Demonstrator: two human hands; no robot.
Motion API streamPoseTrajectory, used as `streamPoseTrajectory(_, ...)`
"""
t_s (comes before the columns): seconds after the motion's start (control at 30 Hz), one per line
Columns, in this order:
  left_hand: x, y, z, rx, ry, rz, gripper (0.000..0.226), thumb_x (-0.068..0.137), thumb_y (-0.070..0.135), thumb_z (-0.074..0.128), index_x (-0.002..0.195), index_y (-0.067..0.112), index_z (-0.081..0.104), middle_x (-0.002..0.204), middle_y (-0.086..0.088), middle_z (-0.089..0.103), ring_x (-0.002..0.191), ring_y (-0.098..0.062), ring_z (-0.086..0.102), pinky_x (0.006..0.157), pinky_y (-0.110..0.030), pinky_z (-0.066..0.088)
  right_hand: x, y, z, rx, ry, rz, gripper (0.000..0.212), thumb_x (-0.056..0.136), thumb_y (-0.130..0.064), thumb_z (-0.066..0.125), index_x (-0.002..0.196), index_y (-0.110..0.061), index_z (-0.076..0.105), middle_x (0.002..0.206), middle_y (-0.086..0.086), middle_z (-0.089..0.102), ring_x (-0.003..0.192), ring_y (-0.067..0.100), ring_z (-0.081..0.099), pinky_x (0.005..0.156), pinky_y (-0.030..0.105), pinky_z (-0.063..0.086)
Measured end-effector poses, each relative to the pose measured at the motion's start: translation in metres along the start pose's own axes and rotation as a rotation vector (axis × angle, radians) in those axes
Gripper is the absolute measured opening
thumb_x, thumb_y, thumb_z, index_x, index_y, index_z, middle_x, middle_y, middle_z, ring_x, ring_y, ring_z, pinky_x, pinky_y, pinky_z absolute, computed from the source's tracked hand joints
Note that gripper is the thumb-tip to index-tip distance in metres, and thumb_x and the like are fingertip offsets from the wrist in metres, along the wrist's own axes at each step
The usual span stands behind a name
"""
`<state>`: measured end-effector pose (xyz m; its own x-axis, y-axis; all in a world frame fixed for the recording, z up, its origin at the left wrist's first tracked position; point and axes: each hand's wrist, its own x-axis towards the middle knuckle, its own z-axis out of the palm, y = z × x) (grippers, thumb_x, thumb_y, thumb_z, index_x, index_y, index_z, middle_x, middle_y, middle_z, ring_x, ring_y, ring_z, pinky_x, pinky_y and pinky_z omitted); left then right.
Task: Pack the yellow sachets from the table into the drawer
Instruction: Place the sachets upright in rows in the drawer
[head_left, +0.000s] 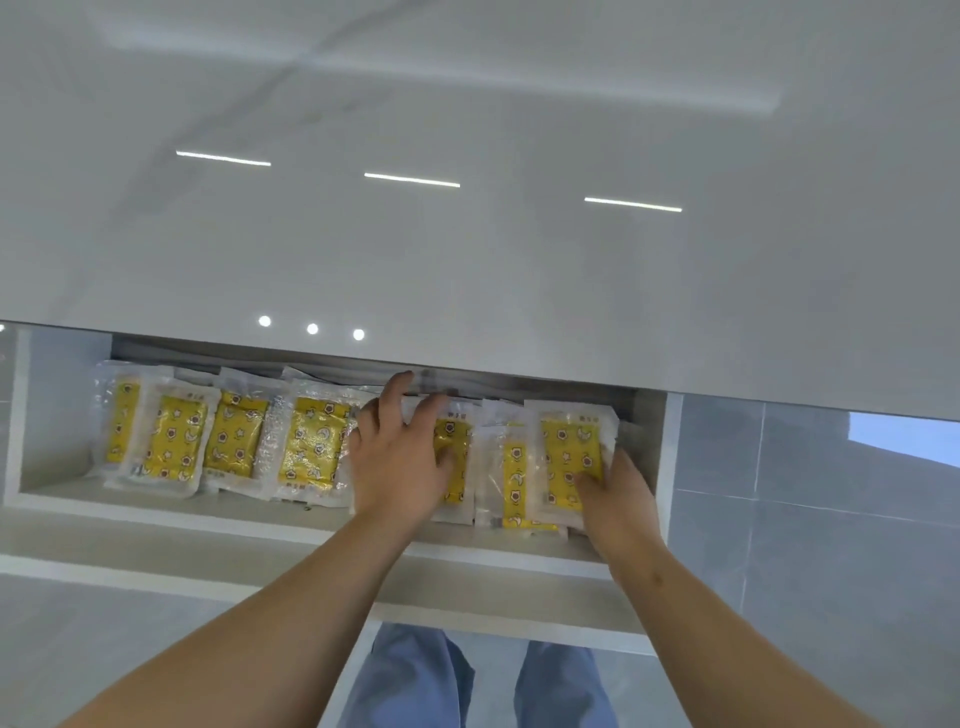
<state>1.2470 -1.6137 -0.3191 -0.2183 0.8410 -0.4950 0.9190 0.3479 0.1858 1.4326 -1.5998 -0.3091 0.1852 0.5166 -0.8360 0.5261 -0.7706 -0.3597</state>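
A white drawer (322, 540) is pulled out below the glossy white table top (467, 234). Several yellow sachets in clear wrappers stand in a row inside it, from the leftmost sachet (174, 439) to a rightmost sachet (569, 452). My left hand (400, 457) lies with straight fingers on a sachet (456, 457) in the middle of the row. My right hand (618, 493) holds the lower right corner of the rightmost sachet, thumb on its front. The back of the drawer is hidden under the table top.
The table top overhangs the drawer's rear and shows ceiling-light reflections. Grey tiled floor (831, 519) lies to the right and left of the drawer. My legs in blue trousers (415, 675) stand below the drawer front.
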Motion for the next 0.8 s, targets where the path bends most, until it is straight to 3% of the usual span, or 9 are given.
streamPoseTrajectory(0.1, -0.004, 0.01, -0.012, -0.611, -0.081, -0.099, 0.05, 0.08, 0.047, 0.057, 0.127, 0.029, 0.052, 0.13, 0.003, 0.049, 0.121, -0.023, 0.044, 0.096, -0.035, 0.037, -0.016, -0.017, -0.006, 0.338, -0.206, -0.008, 0.025, 0.094, -0.005, 0.047, 0.094, -0.029, 0.055, 0.09, -0.007, 0.065, 0.081, 0.005, 0.06, 0.062, 0.019, 0.044)
streamPoseTrajectory(0.2, -0.005, 0.014, -0.036, -1.283, -0.347, -0.39, 0.044, 0.087, 0.016, 0.063, 0.123, 0.034, 0.044, 0.111, 0.004, 0.059, 0.106, -0.014, 0.056, 0.086, -0.026, 0.043, -0.028, -0.031, 0.006, 0.247, -0.394, -0.064, 0.022, 0.093, -0.005, 0.051, 0.092, -0.024, 0.062, 0.09, -0.005, 0.069, 0.086, 0.012, 0.065, 0.068, 0.02, 0.05)
streamPoseTrajectory(0.3, 0.001, -0.01, -0.048, -1.269, -0.278, -0.405, 0.034, 0.084, -0.004, 0.061, 0.109, 0.02, 0.06, 0.09, -0.002, 0.068, 0.089, -0.022, 0.063, 0.071, -0.026, 0.051, -0.036, -0.044, 0.026, 0.216, -0.496, -0.085, 0.029, 0.093, -0.002, 0.049, 0.101, -0.026, 0.064, 0.092, -0.01, 0.069, 0.088, 0.008, 0.065, 0.077, 0.019, 0.051)
streamPoseTrajectory(0.37, 0.008, -0.033, -0.054, -1.292, -0.141, -0.512, 0.03, 0.084, -0.007, 0.058, 0.105, 0.015, 0.062, 0.092, -0.006, 0.067, 0.086, -0.024, 0.061, 0.072, -0.028, 0.049, -0.034, -0.052, 0.034, 0.182, -0.478, -0.064, 0.034, 0.094, -0.005, 0.045, 0.116, -0.027, 0.058, 0.097, -0.009, 0.066, 0.088, 0.01, 0.062, 0.078, 0.024, 0.049)
streamPoseTrajectory(0.47, 0.018, -0.065, -0.056, -0.999, -0.062, -0.477, 0.035, 0.088, -0.003, 0.051, 0.111, 0.023, 0.059, 0.101, -0.005, 0.065, 0.077, -0.014, 0.057, 0.065, -0.024, 0.044, -0.023, -0.056, 0.039, -0.052, -0.232, -0.13, 0.038, 0.096, -0.009, 0.04, 0.127, -0.026, 0.052, 0.123, -0.002, 0.058, 0.103, 0.02, 0.058, 0.078, 0.028, 0.05)
streamPoseTrajectory(0.53, 0.025, -0.083, -0.051, -0.732, -0.084, -0.362, 0.041, 0.089, 0.002, 0.048, 0.121, 0.025, 0.057, 0.102, -0.003, 0.062, 0.069, -0.01, 0.053, 0.059, -0.02, 0.041, -0.014, -0.054, 0.038, -0.357, -0.04, -0.265, 0.04, 0.094, -0.012, 0.042, 0.13, -0.026, 0.049, 0.137, -0.001, 0.048, 0.119, 0.02, 0.047, 0.092, 0.029, 0.044)
streamPoseTrajectory(0.63, 0.034, -0.096, -0.047, -0.4, -0.151, -0.249, 0.05, 0.09, 0.008, 0.05, 0.134, 0.032, 0.043, 0.101, -0.006, 0.061, 0.067, -0.013, 0.053, 0.052, -0.022, 0.041, -0.001, -0.048, 0.04, -0.739, -0.035, -0.326, 0.057, 0.093, -0.024, 0.045, 0.145, -0.033, 0.024, 0.155, -0.002, 0.017, 0.142, 0.026, 0.015, 0.114, 0.043, 0.02)
streamPoseTrajectory(0.73, 0.032, -0.105, -0.04, 0.032, -0.176, -0.128, 0.061, 0.088, 0.017, 0.052, 0.142, 0.033, 0.03, 0.118, -0.009, 0.053, 0.101, -0.026, 0.053, 0.079, -0.034, 0.047, 0.005, -0.044, 0.047, -0.922, -0.184, -0.246, 0.07, 0.094, -0.031, 0.044, 0.149, -0.037, 0.001, 0.158, -0.005, -0.011, 0.146, 0.027, -0.01, 0.117, 0.049, 0.006)
streamPoseTrajectory(0.8, 0.03, -0.105, -0.036, 0.147, -0.181, -0.118, 0.063, 0.086, 0.028, 0.057, 0.142, 0.032, 0.028, 0.14, -0.006, 0.033, 0.128, -0.031, 0.033, 0.1, -0.04, 0.036, 0.002, -0.044, 0.052, -0.943, -0.224, -0.209, 0.072, 0.095, -0.031, 0.043, 0.149, -0.038, -0.004, 0.157, -0.004, -0.019, 0.145, 0.027, -0.017, 0.117, 0.048, 0.003)
